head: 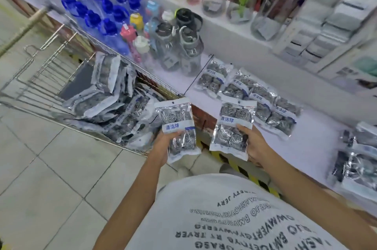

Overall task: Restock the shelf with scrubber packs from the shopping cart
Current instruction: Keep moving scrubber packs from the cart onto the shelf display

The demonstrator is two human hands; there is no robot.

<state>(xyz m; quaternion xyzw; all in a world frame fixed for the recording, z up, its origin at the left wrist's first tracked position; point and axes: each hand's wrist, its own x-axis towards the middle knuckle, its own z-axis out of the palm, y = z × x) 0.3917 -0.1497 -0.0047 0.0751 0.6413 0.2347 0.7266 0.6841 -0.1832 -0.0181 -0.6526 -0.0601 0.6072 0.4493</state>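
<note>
My left hand (pixel 163 145) grips a clear scrubber pack (pixel 177 125) of steel wool balls with a blue label, held upright above the floor beside the cart. My right hand (pixel 255 143) grips a second scrubber pack (pixel 232 125) the same way, just in front of the white shelf (pixel 318 143). A row of several scrubber packs (pixel 251 94) lies flat on the shelf beyond my right hand. The wire shopping cart (pixel 47 70) at left holds a heap of more packs (pixel 114 102).
Blue-capped and coloured water bottles (pixel 106 15) crowd the shelf's left part behind a wire rail. Tall clear jars (pixel 271 0) and grey boxes (pixel 326 25) stand on the upper shelf. More shiny packs (pixel 359 153) lie at the right. Tiled floor (pixel 51 178) spreads below the cart.
</note>
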